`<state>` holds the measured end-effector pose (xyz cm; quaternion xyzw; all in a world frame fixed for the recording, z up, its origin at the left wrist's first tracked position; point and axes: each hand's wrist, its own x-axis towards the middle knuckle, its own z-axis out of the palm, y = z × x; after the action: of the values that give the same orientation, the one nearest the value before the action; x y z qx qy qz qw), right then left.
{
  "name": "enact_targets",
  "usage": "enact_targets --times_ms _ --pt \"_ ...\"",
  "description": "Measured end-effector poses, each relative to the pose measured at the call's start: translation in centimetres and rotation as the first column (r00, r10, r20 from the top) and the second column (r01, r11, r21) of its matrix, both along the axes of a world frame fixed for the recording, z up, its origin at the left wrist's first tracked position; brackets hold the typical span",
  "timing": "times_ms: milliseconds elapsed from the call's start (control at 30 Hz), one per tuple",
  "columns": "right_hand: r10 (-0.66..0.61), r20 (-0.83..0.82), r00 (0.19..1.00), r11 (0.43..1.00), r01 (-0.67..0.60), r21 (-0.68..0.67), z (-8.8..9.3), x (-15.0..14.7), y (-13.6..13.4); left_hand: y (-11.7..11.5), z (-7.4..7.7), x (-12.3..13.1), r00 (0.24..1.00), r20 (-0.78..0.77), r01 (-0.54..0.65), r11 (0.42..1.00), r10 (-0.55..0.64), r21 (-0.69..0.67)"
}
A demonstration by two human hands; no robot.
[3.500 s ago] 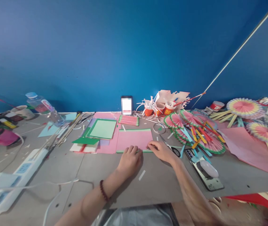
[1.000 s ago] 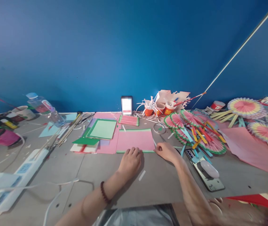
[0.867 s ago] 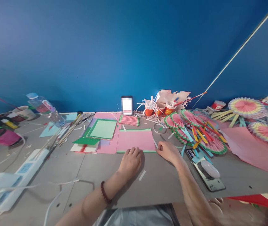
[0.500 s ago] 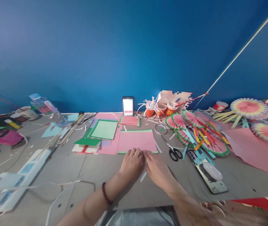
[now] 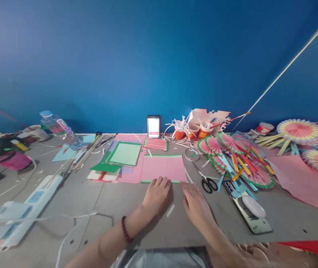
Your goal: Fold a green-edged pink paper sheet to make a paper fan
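A pink sheet of paper (image 5: 163, 167) with narrow green bands along its far and near edges lies flat in front of me. My left hand (image 5: 157, 194) rests palm down on its near edge, fingers stretched out and holding nothing. At the near right corner, my right hand (image 5: 196, 201) lies with extended fingers touching the edge and table; nothing shows in it. A small white paper strip (image 5: 170, 210) lies on the table between my hands. Black-handled scissors (image 5: 209, 185) lie just right of my right hand.
Green and pink sheets (image 5: 124, 154) are stacked on the left. A pleated pink strip (image 5: 155, 144) and an upright phone (image 5: 153, 126) stand beyond. Paper fans (image 5: 259, 176), a phone (image 5: 255, 219) and paper cups (image 5: 204, 130) are right; a power strip (image 5: 33, 208) is left.
My right hand has slid right along the near edge, away from my left hand. My left hand stays nearly where it was. The view has shifted slightly.
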<state>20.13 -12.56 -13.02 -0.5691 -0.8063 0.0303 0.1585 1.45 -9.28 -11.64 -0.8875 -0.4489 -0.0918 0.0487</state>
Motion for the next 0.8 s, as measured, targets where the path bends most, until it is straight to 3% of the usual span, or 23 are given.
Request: enact_targets --times_ms 133,233,333,400,500,633,700,800 --pt "-0.027 -0.001 1.000 0.999 0.027 -0.044 -0.3 -0.3 -0.1 0.3 1.5 -0.7 1.000 0.003 -0.002 0.996 0.002 -0.090" --pt "-0.033 0.012 0.999 0.998 0.034 -0.057 -0.5 -0.4 -0.1 1.9 3.2 -2.9 0.997 -0.003 -0.074 0.987 0.074 -0.141" --pt "-0.043 0.028 0.999 0.998 0.044 -0.034 -0.7 -0.5 -0.1 4.4 4.0 -6.3 0.970 -0.084 -0.235 0.971 0.230 -0.048" --pt "-0.047 0.042 0.998 0.999 0.048 -0.007 -0.7 -0.6 -0.1 5.8 3.7 -8.3 0.919 -0.082 -0.382 0.922 0.386 0.060" --pt "-0.065 0.069 0.996 0.997 0.062 0.037 0.2 -1.0 0.3 6.9 2.4 -10.2 0.862 -0.019 -0.502 0.859 0.506 0.106" --pt "-0.051 0.139 0.989 0.998 0.055 -0.031 2.7 -1.8 1.4 6.9 1.2 -10.4 0.848 0.008 -0.531 0.847 0.531 0.027" --pt "-0.033 0.174 0.984 0.995 0.048 -0.083 4.1 -2.3 2.2 6.8 1.2 -10.2 0.841 0.025 -0.541 0.841 0.541 -0.014" --pt "0.060 0.161 0.985 0.990 -0.038 -0.133 6.0 -3.5 3.1 6.8 1.4 -10.1 0.778 0.105 -0.618 0.785 0.619 -0.049"
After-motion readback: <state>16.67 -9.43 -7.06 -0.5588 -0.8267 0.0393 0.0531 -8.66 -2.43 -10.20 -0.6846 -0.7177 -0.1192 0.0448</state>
